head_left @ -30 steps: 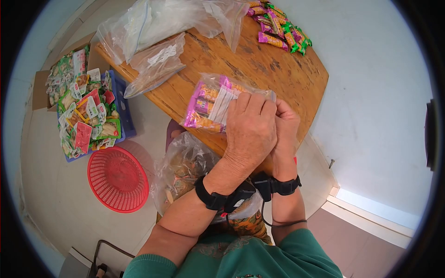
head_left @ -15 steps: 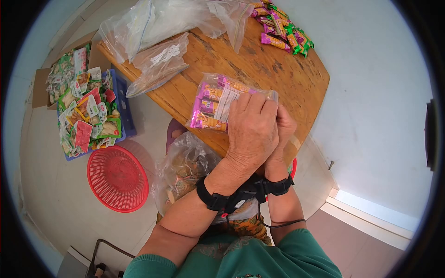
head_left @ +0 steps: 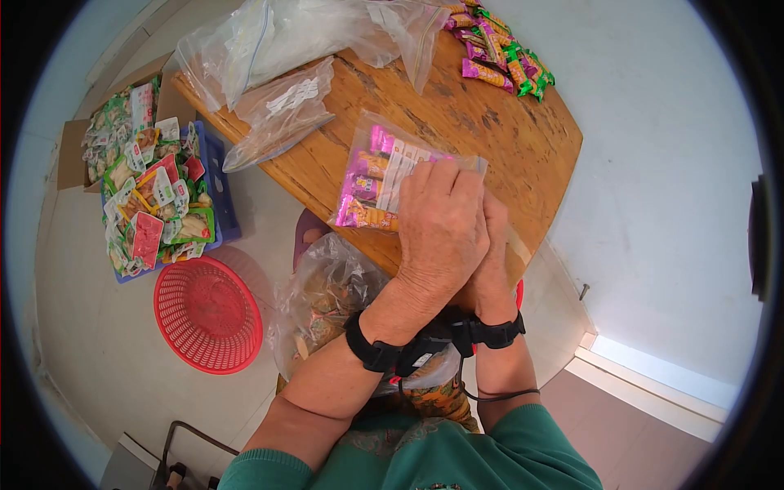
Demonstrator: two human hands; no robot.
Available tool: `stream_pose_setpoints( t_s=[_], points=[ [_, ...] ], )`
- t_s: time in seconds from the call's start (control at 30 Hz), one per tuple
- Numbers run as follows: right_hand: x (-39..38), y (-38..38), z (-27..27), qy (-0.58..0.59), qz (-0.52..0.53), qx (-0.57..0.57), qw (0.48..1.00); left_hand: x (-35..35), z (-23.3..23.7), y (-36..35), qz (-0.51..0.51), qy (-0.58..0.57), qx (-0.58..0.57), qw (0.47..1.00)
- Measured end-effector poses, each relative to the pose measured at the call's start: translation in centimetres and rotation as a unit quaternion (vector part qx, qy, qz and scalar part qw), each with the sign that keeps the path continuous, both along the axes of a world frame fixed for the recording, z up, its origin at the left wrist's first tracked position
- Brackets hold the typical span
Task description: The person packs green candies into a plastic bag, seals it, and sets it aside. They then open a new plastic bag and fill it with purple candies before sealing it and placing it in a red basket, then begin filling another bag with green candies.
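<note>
A clear zip bag (head_left: 363, 143) holding several purple-and-orange snack packets (head_left: 365, 186) lies tilted over the table's front edge, with a white printed label (head_left: 400, 167) on its face. My left hand (head_left: 441, 216) is closed on the bag's right end, knuckles upward, fingers curled over the edge. Pressed against it from the right is my right hand (head_left: 492, 245), also closed at that end of the bag; its fingertips are mostly hidden behind the left hand. Black straps circle both wrists.
Loose snack packets (head_left: 498, 57) are piled at the wooden table's (head_left: 392, 90) far right corner. Clear zip bags (head_left: 294, 49) lie at its far left. On the floor stand a blue crate (head_left: 219, 184) of packaged food, a red basket (head_left: 208, 314) and a plastic bag (head_left: 322, 294) below the table edge.
My right hand has shifted slightly left and down, further behind my left hand. The zip bag's far left corner now stands up straighter and its film looks smoother.
</note>
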State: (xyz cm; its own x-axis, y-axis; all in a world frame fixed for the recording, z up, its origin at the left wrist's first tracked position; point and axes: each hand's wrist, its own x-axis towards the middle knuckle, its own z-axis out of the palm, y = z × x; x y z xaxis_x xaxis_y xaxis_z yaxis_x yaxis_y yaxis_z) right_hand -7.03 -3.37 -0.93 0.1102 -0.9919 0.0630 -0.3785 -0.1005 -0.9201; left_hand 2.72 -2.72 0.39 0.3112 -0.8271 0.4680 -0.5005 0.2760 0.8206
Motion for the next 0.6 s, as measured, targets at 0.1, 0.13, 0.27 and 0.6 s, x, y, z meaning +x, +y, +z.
stream_pose_setpoints(
  t_s=[0.1,0.13,0.27,0.6],
  points=[
    [-1.0,-0.1,-1.0,0.053,0.057,-0.002,0.997,0.0,0.0,-0.2,0.009,0.013,-0.015,1.0],
    [-1.1,-0.2,-1.0,0.053,0.057,-0.002,0.997,0.0,0.1,-0.2,0.009,0.013,-0.015,1.0],
    [-0.8,-0.2,0.0,0.082,0.06,0.024,0.995,0.2,0.1,-0.1,0.01,0.015,-0.004,1.0],
    [-3.9,-3.8,2.2,0.023,-0.084,-0.001,0.996,0.4,0.3,0.0,0.029,-0.023,0.013,0.999]
  ],
)
